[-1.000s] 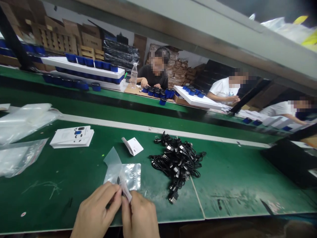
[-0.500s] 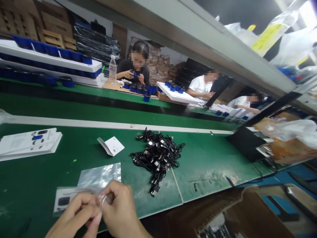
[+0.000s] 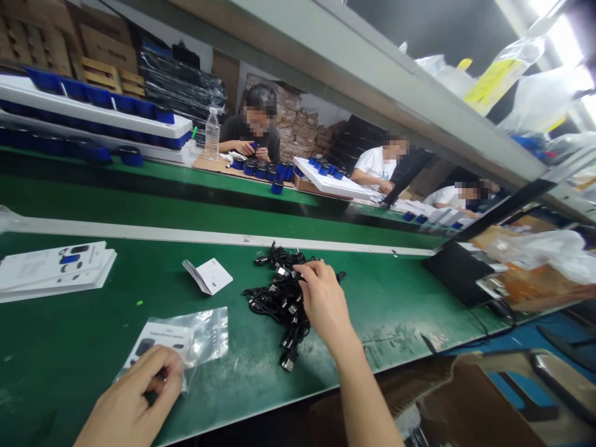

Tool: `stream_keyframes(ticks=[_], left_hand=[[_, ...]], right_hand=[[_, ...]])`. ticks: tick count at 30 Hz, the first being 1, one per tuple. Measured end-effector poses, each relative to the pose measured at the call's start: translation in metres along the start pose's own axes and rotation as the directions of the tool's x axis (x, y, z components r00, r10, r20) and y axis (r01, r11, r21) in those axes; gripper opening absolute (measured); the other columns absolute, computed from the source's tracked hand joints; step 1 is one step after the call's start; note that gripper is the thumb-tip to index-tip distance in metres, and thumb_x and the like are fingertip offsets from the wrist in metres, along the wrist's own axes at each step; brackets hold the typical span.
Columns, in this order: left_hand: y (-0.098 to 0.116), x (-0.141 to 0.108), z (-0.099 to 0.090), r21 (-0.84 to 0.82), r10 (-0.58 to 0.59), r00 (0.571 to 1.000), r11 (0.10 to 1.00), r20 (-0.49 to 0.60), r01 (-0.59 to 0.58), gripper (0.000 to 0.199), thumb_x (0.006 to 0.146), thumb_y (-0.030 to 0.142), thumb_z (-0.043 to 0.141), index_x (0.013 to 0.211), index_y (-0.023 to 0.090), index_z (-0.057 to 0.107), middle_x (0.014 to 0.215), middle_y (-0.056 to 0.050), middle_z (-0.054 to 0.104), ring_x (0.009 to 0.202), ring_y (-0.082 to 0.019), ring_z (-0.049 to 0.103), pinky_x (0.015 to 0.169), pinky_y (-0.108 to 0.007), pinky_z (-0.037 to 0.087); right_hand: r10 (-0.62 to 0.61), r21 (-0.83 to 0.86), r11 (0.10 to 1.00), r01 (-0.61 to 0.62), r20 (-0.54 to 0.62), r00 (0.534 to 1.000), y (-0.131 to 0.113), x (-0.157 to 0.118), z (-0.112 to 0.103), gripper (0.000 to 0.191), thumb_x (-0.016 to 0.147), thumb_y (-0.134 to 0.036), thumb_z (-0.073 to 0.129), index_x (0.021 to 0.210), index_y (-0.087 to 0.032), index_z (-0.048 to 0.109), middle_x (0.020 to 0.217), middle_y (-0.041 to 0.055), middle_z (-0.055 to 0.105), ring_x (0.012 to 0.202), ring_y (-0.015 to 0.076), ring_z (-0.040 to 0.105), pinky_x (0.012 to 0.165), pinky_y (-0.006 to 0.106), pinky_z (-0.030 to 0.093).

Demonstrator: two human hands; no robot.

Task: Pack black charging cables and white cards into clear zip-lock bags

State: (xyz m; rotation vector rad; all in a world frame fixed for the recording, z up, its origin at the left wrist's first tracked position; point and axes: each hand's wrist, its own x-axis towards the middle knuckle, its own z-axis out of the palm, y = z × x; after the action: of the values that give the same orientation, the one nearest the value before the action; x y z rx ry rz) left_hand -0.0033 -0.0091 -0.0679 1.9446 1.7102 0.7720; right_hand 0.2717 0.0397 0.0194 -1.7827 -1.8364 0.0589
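Observation:
My left hand point(image 3: 139, 391) is closed at the near edge of a clear zip bag point(image 3: 212, 335), thumb and forefinger pinching its plastic. Inside the bag a white printed leaflet point(image 3: 158, 338) shows pictures of small devices; my fingers cover part of it. Farther right, my right hand point(image 3: 323, 298) reaches onto a pile of black USB cables point(image 3: 279, 301). Its fingers are bent around a cable near the top of the pile, and the fingertips partly hide it. Metal plugs show among the tangled cables.
A stack of printed leaflets point(image 3: 56, 273) lies at the left, and a folded white booklet point(image 3: 213, 276) stands behind the bag. A pale strip point(image 3: 209, 237) crosses the green bench. Across it, people handle blue devices. An open cardboard box point(image 3: 460, 397) sits at lower right.
My right hand has left the bag and moved right onto the cable pile. The bag now lies more open to view, with the leaflet inside turned, and my left hand stays on it.

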Motion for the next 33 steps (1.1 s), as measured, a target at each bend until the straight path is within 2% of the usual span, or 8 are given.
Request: stream_keyframes(ticks=[3, 6, 10, 14, 19, 27, 29, 33], left_hand=[[0.003, -0.001, 0.002, 0.015, 0.002, 1.0, 1.0, -0.007, -0.002, 0.017, 0.08, 0.04, 0.044, 0.072, 0.027, 0.052, 0.056, 0.009, 0.058, 0.045, -0.008, 0.056, 0.047, -0.014, 0.044], [0.001, 0.0, 0.003, -0.019, 0.005, 0.999, 1.0, -0.039, -0.006, 0.017, 0.079, 0.04, 0.045, 0.07, 0.027, 0.052, 0.054, 0.01, 0.057, 0.045, -0.008, 0.056, 0.047, -0.014, 0.044], [-0.002, -0.001, 0.004, -0.062, 0.055, 0.996, 0.996, -0.07, -0.059, 0.018, 0.08, 0.04, 0.047, 0.069, 0.027, 0.052, 0.054, 0.01, 0.059, 0.045, -0.008, 0.056, 0.041, -0.014, 0.04], [0.0, 0.0, 0.001, -0.073, 0.08, 0.996, 0.994, -0.047, -0.083, 0.019, 0.082, 0.038, 0.046, 0.067, 0.026, 0.052, 0.056, 0.009, 0.06, 0.045, -0.008, 0.057, 0.037, -0.014, 0.035], [0.007, 0.003, -0.006, -0.105, 0.098, 0.995, 0.989, -0.028, -0.1, 0.02, 0.081, 0.035, 0.047, 0.065, 0.025, 0.051, 0.056, 0.009, 0.058, 0.046, -0.008, 0.057, 0.049, -0.013, 0.044], [0.01, 0.003, -0.016, -0.249, 0.036, 0.995, 0.968, 0.092, -0.012, 0.022, 0.088, 0.036, 0.045, 0.072, 0.024, 0.052, 0.072, 0.004, 0.057, 0.063, -0.011, 0.061, 0.061, -0.017, 0.048], [0.008, 0.004, -0.016, -0.294, 0.036, 0.994, 0.956, 0.105, -0.003, 0.023, 0.089, 0.037, 0.044, 0.073, 0.023, 0.053, 0.075, 0.002, 0.056, 0.066, -0.012, 0.061, 0.063, -0.017, 0.048], [0.006, 0.001, -0.014, -0.287, -0.004, 0.997, 0.958, 0.081, 0.027, 0.024, 0.089, 0.04, 0.046, 0.075, 0.023, 0.057, 0.094, -0.001, 0.058, 0.077, -0.013, 0.063, 0.068, -0.018, 0.051]], right_hand=[[-0.069, 0.062, 0.996, 0.064, 0.072, 0.995, 0.013, 0.025, 0.0, 0.038, 0.065, 0.009, 0.057, 0.084, -0.021, 0.071, 0.1, 0.0099, 0.068, 0.103, 0.0278, 0.055, 0.09, 0.041, 0.04], [-0.073, 0.164, 0.985, 0.061, 0.069, 0.995, 0.018, 0.035, -0.002, 0.028, 0.058, 0.006, 0.065, 0.066, -0.021, 0.067, 0.073, 0.0038, 0.068, 0.082, 0.0244, 0.06, 0.082, 0.039, 0.043], [0.032, 0.377, 0.926, 0.0, -0.08, 0.996, 0.024, 0.034, -0.004, 0.008, 0.073, -0.019, 0.065, 0.081, -0.021, 0.063, 0.073, 0.0013, 0.063, 0.065, 0.0171, 0.057, 0.07, 0.034, 0.048], [0.195, 0.633, 0.772, -0.057, -0.15, 0.969, 0.026, 0.033, 0.003, 0.03, 0.08, -0.035, 0.055, 0.107, -0.02, 0.056, 0.082, -0.0001, 0.056, 0.069, 0.0134, 0.057, 0.068, 0.031, 0.053], [0.255, 0.817, 0.558, -0.147, 0.0, 0.967, 0.008, 0.02, 0.012, 0.027, 0.073, -0.036, 0.065, 0.095, -0.021, 0.059, 0.081, -0.0017, 0.058, 0.07, 0.0124, 0.062, 0.073, 0.031, 0.056], [0.128, 0.876, 0.277, -0.395, 0.374, 0.919, -0.069, -0.062, 0.052, 0.016, 0.067, -0.016, 0.07, 0.08, -0.019, 0.062, 0.074, 0.0011, 0.068, 0.068, 0.0135, 0.065, 0.064, 0.023, 0.052], [0.181, 0.864, 0.29, -0.41, 0.372, 0.911, -0.074, -0.073, 0.064, 0.013, 0.068, -0.015, 0.068, 0.079, -0.018, 0.062, 0.076, 0.0026, 0.07, 0.07, 0.0149, 0.066, 0.065, 0.024, 0.052], [0.195, 0.802, 0.509, -0.314, 0.248, 0.949, -0.071, -0.083, 0.075, 0.008, 0.074, -0.014, 0.064, 0.081, -0.018, 0.065, 0.079, 0.0044, 0.072, 0.072, 0.0172, 0.068, 0.068, 0.026, 0.053]])
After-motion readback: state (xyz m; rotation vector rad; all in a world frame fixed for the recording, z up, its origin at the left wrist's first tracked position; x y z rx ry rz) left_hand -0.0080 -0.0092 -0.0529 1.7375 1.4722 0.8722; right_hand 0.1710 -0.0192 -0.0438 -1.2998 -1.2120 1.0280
